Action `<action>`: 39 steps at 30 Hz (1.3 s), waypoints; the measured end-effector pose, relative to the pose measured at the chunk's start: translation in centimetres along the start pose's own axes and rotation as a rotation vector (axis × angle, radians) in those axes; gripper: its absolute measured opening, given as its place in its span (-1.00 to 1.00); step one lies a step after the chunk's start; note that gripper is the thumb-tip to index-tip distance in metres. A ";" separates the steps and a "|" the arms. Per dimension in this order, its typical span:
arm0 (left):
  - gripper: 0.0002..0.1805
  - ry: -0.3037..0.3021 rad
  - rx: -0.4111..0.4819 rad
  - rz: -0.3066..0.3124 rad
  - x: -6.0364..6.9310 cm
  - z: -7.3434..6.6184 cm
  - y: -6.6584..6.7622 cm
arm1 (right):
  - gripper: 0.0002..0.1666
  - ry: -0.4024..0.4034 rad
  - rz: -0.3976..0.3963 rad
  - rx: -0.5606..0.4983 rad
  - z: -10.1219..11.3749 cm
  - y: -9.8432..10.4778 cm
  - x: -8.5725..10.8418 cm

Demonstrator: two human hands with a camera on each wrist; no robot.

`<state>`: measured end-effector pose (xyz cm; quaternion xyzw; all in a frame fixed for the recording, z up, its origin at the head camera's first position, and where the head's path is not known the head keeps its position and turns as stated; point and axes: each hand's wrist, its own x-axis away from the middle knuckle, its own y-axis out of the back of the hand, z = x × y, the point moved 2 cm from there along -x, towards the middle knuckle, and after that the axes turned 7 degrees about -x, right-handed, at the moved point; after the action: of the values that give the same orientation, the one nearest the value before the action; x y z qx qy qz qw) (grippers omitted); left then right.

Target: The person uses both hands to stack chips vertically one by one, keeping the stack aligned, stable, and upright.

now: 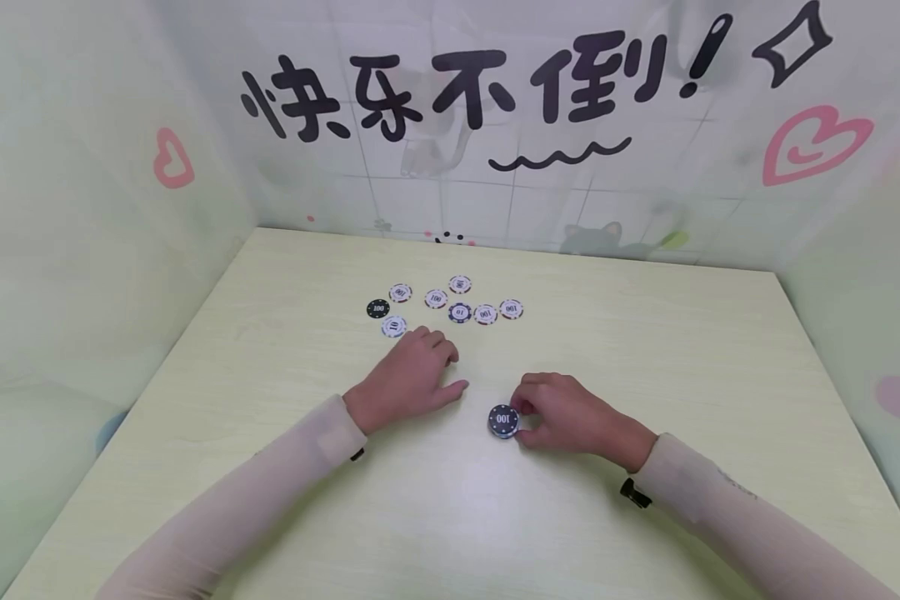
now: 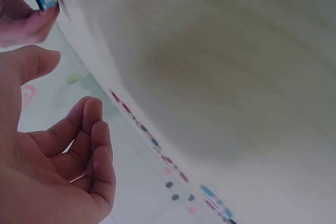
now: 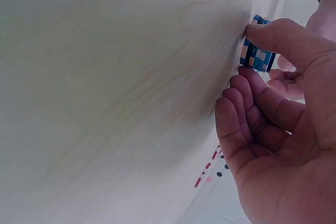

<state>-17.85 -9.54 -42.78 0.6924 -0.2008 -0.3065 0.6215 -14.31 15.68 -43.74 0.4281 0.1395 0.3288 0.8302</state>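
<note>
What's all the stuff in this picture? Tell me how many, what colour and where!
White 100 chips: 5, white, loose towards the table's back
Black 100 chip: 1, black, far left of the loose chips
Light blue-edged 10 chip: 1, white middle, just beyond the left hand
Dark blue 10 chip: 1, among the white ones
Chip stack: 1, black top, blue sides, at the right hand; its chips I can't count
Table: 1, pale yellow, under everything
Writing: 1 line, black, back wall
Hearts: 2, pink, walls, left and right
Sleeves: 2, pale pinkish, on the arms
Left hand: 1, bare, holding nothing
Right hand: 1, bare, pinching the stack
</note>
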 end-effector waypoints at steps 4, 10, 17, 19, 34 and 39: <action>-0.57 0.039 -0.014 0.017 0.1 1.3 0.0 | -0.75 -0.002 -0.001 -0.008 -0.1 -0.1 0.1; -0.58 0.092 -0.024 0.027 0.2 3.1 -0.2 | -0.75 0.006 -0.009 -0.019 -0.1 0.0 0.2; -0.60 0.147 -0.052 0.039 0.2 5.3 -0.4 | -0.75 0.002 -0.002 -0.020 0.1 0.0 0.2; -0.61 0.166 -0.054 0.037 0.2 5.9 -0.4 | -0.75 0.002 -0.001 -0.021 0.1 0.0 0.2; -0.54 0.331 -0.057 0.115 0.4 9.0 -0.5 | -0.75 -0.009 0.006 -0.021 0.3 0.0 0.1; -0.51 0.345 -0.072 0.137 0.3 9.5 -0.4 | -0.75 -0.009 0.003 -0.004 0.3 -0.1 0.2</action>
<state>-24.05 -16.65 -43.63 0.6967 -0.1267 -0.1469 0.6906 -13.99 15.61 -43.60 0.4282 0.1346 0.3283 0.8311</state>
